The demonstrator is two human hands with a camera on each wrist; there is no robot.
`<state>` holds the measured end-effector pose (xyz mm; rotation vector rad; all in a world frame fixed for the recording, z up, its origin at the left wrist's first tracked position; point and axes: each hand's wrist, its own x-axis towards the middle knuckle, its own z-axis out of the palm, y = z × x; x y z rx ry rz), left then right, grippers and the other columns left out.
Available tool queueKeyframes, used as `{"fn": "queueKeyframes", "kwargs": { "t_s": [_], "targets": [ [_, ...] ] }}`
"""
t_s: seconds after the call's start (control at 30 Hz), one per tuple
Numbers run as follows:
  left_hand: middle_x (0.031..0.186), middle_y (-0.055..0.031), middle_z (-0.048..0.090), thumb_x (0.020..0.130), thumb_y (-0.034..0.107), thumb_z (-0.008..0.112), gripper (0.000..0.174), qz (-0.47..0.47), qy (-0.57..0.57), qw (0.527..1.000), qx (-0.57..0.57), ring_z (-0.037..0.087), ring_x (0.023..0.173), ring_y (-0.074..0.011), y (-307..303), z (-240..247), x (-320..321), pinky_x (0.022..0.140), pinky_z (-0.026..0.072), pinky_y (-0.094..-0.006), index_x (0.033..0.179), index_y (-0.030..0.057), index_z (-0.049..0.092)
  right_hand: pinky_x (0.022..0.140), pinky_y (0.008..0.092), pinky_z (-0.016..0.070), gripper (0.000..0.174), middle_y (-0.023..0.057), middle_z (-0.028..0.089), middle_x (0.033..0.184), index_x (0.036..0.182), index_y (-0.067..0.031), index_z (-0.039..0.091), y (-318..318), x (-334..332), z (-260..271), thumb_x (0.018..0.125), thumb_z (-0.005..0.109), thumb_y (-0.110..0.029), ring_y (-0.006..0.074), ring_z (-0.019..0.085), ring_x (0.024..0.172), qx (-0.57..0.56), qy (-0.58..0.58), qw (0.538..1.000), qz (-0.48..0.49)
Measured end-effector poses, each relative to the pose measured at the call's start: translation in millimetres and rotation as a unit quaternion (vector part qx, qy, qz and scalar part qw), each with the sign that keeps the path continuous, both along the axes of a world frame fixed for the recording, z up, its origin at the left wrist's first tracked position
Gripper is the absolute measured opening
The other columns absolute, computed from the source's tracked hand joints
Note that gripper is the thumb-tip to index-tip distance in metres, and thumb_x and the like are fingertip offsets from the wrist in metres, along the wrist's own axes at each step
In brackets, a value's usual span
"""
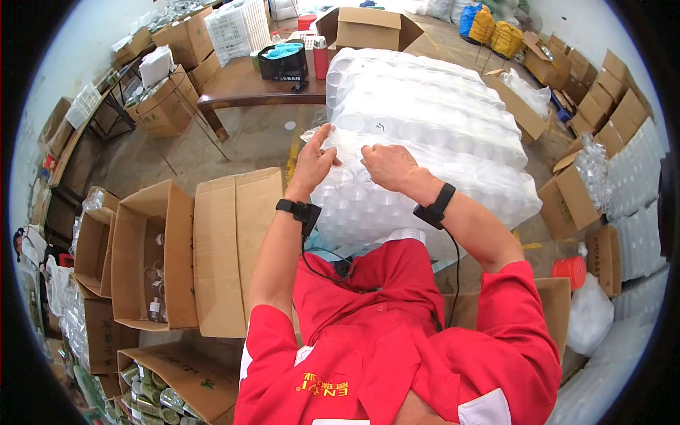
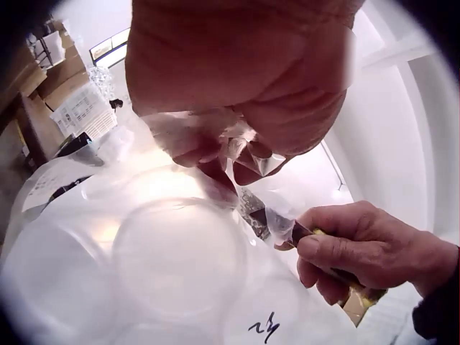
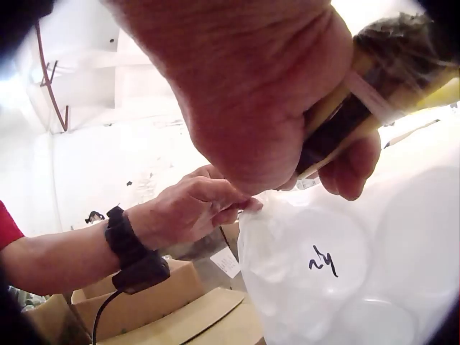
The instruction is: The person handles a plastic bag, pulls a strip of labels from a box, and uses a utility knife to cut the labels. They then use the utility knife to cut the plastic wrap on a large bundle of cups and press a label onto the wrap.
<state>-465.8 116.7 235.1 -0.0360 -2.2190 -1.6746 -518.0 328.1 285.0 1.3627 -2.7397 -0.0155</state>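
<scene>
A big clear plastic bag full of stacked round whitish containers stands before me. My left hand pinches a gathered bit of film at its near left corner. Close on the right, my right hand grips a knife with a tape-wrapped handle. In the left wrist view its dark, worn blade points at the film beside the left fingers, and a scrap of film overlaps it. A handwritten black mark sits on a container's round face just below the hands.
Open cardboard boxes line the floor to my left, and one in front holds filled jars. A brown table beyond carries a black bag and a red flask. More boxes stand on the right.
</scene>
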Motion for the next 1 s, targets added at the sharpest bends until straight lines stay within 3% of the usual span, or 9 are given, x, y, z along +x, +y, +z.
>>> {"fn": "queueKeyframes", "kwargs": {
  "t_s": [0.1, 0.3, 0.47, 0.6, 0.7, 0.77, 0.83, 0.9, 1.0],
  "targets": [
    [0.148, -0.0204, 0.057, 0.088, 0.002, 0.057, 0.069, -0.010, -0.006, 1.000, 0.026, 0.074, 0.078, -0.0199, 2, -3, -3, 0.082, 0.0573, -0.0322, 0.154, -0.0038, 0.039, 0.081, 0.0467, 0.0591, 0.018, 0.0205, 0.073, 0.099, 0.107, -0.0010, 0.064, -5, 1, 1, 0.093, 0.058, -0.011, 0.0378, 0.074, 0.091, -0.024, -0.012, 1.000, 0.001],
    [0.159, -0.0219, 0.043, 0.089, -0.005, 0.051, 0.069, -0.025, 0.021, 0.995, 0.096, 0.071, 0.088, -0.0196, -2, 1, 1, 0.079, 0.0585, -0.0303, 0.156, -0.0064, 0.036, 0.080, 0.0481, 0.0584, 0.025, 0.0211, 0.073, 0.098, 0.107, 0.0008, 0.062, -2, 5, 11, 0.097, 0.062, -0.022, 0.0384, 0.073, 0.092, -0.053, -0.032, 0.998, -0.019],
    [0.158, -0.0228, 0.042, 0.087, -0.008, 0.047, 0.069, -0.050, 0.030, 0.987, 0.148, 0.059, 0.130, -0.0254, -7, 6, -5, 0.086, 0.0585, -0.0318, 0.156, -0.0074, 0.036, 0.079, 0.0488, 0.0583, 0.032, 0.0237, 0.072, 0.102, 0.106, 0.0000, 0.060, -6, -9, 6, 0.094, 0.068, -0.029, 0.0406, 0.073, 0.092, -0.146, -0.014, 0.989, -0.018],
    [0.157, -0.0208, 0.045, 0.087, -0.009, 0.046, 0.070, -0.030, 0.070, 0.988, 0.135, 0.052, 0.139, -0.0272, -7, -6, -12, 0.088, 0.0574, -0.0326, 0.157, -0.0025, 0.037, 0.082, 0.0490, 0.0582, 0.028, 0.0257, 0.070, 0.110, 0.109, -0.0010, 0.060, -20, -22, 2, 0.093, 0.068, -0.023, 0.0423, 0.072, 0.097, -0.191, -0.006, 0.981, -0.045],
    [0.158, -0.0187, 0.045, 0.086, -0.008, 0.047, 0.073, -0.020, 0.047, 0.996, 0.076, 0.056, 0.136, -0.0288, 4, -5, 1, 0.090, 0.0561, -0.0346, 0.158, 0.0036, 0.039, 0.090, 0.0477, 0.0560, 0.040, 0.0230, 0.069, 0.118, 0.126, -0.0045, 0.061, -20, -48, -12, 0.089, 0.071, -0.017, 0.0398, 0.070, 0.105, -0.215, -0.012, 0.972, -0.094],
    [0.149, -0.0174, 0.055, 0.084, -0.007, 0.052, 0.074, 0.034, 0.106, 0.982, -0.154, 0.061, 0.129, -0.0320, 14, -9, 11, 0.094, 0.0545, -0.0383, 0.156, 0.0069, 0.043, 0.093, 0.0478, 0.0552, 0.039, 0.0249, 0.068, 0.119, 0.127, -0.0040, 0.061, -10, -65, -22, 0.090, 0.065, -0.015, 0.0402, 0.070, 0.106, -0.236, -0.017, 0.967, -0.094],
    [0.142, -0.0167, 0.060, 0.083, -0.006, 0.054, 0.072, 0.019, 0.091, 0.964, -0.249, 0.061, 0.127, -0.0332, 20, -5, 18, 0.096, 0.0536, -0.0400, 0.153, 0.0065, 0.045, 0.098, 0.0463, 0.0532, 0.044, 0.0275, 0.068, 0.120, 0.133, -0.0042, 0.060, 2, -78, -21, 0.090, 0.060, -0.015, 0.0374, 0.071, 0.105, -0.258, -0.043, 0.959, -0.111],
    [0.120, -0.0136, 0.072, 0.083, -0.001, 0.063, 0.061, 0.016, 0.134, 0.919, -0.372, 0.063, 0.118, -0.0345, 29, -4, 23, 0.097, 0.0524, -0.0430, 0.144, 0.0060, 0.054, 0.097, 0.0459, 0.0539, 0.044, 0.0274, 0.068, 0.119, 0.132, -0.0036, 0.060, 16, -82, -9, 0.090, 0.060, -0.016, 0.0364, 0.072, 0.102, -0.261, -0.135, 0.941, -0.164],
    [0.113, -0.0130, 0.073, 0.087, 0.003, 0.066, 0.046, 0.047, 0.149, 0.905, -0.396, 0.066, 0.112, -0.0324, 36, -8, 26, 0.093, 0.0534, -0.0425, 0.133, 0.0055, 0.062, 0.085, 0.0424, 0.0574, 0.044, 0.0238, 0.071, 0.107, 0.131, -0.0018, 0.060, 33, -79, 6, 0.089, 0.062, -0.018, 0.0310, 0.075, 0.088, -0.265, -0.239, 0.905, -0.230]
  ]
}}
